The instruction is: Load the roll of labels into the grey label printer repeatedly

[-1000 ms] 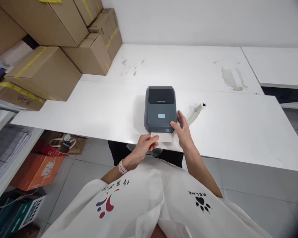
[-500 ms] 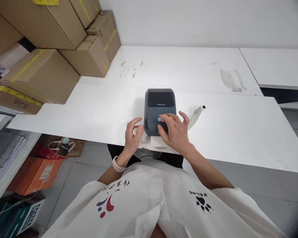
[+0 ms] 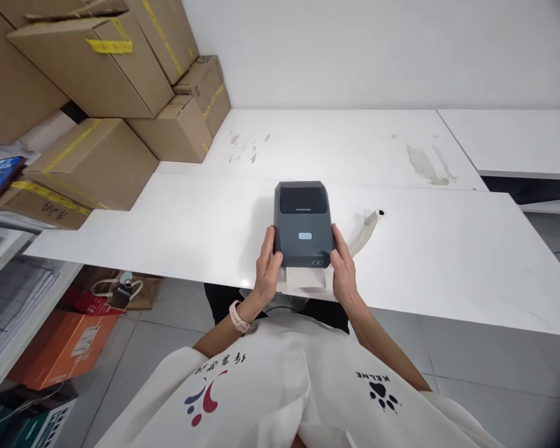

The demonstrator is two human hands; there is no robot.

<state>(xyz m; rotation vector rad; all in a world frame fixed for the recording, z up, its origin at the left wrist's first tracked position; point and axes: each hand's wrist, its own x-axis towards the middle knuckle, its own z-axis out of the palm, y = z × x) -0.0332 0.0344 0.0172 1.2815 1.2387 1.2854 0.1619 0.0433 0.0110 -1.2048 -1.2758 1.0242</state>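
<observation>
A dark grey label printer (image 3: 303, 224) sits near the front edge of the white table, a dark window panel on its top and a pale button below that. My left hand (image 3: 267, 267) grips its left side, thumb at the front corner. My right hand (image 3: 343, 267) holds the opposite side in the same way. White paper (image 3: 305, 278) sticks out at the printer's front, towards me. Right of the printer lies a small white paper roll (image 3: 374, 218) with a loose strip trailing towards the printer.
Cardboard boxes (image 3: 93, 158) are stacked on the table's left, a phone (image 3: 2, 177) beside them. The white table (image 3: 438, 249) has worn patches at the back. Below left stand an orange box (image 3: 65, 342) and a shelf with papers (image 3: 14, 305).
My right hand has left the printer's top and moved to its right side. My left hand has come in against the left side. Both now grip the printer; the view has shifted slightly.
</observation>
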